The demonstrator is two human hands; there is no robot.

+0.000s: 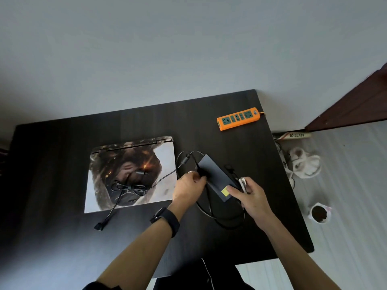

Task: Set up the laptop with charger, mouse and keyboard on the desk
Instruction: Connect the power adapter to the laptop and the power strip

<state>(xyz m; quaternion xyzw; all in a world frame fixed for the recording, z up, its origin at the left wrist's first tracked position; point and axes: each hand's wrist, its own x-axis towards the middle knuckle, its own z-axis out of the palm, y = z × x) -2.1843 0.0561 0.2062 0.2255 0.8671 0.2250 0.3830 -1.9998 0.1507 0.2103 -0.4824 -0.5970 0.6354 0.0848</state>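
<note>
A person's left grip (188, 188) is pinching a cord (195, 159) at the charger brick (213, 174) while the right grip (249, 197) is holding the brick's near end, just beside the closed laptop (163, 160) on the dark bench (62, 143), an orange power strip (238, 118) lying beyond

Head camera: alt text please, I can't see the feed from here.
The left hand and right hand hold a grey charger brick at the dark desk; a closed laptop lies to its left with a bundled cable on its lid. An orange power strip sits near the desk's far right corner.
</note>
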